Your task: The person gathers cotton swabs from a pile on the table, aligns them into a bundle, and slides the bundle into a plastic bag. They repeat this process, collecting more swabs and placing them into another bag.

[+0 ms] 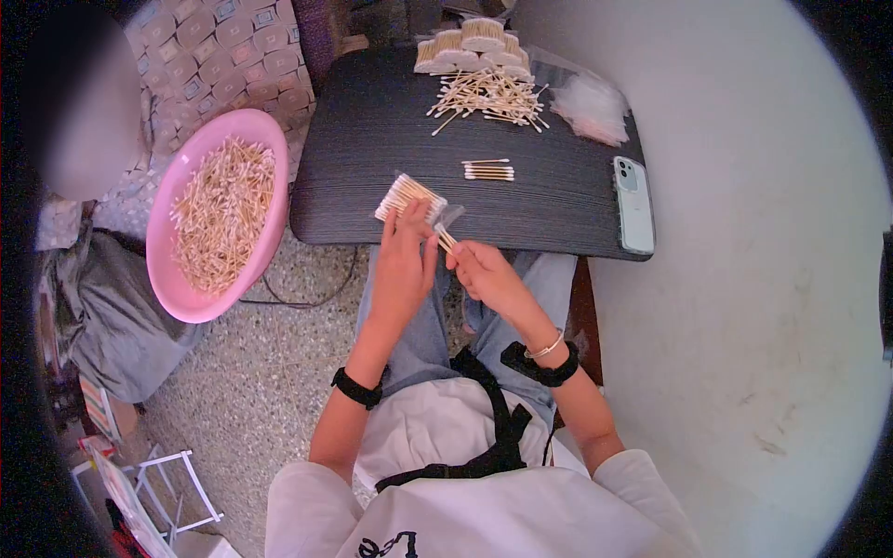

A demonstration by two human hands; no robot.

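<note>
My left hand lies with its fingers over a clear plastic bag of cotton swabs near the front edge of the dark table. Beside it, my right hand pinches a few cotton swabs at the open end of the bag. How far these swabs reach into the bag is hard to make out. Just beyond the hands, a small row of cotton swabs lies on the table. A loose heap of swabs sits farther back.
Bundled swabs are stacked at the back of the black table. Empty plastic bags and a phone lie on the right. A pink tub full of swabs stands at the left. A wall borders the right side.
</note>
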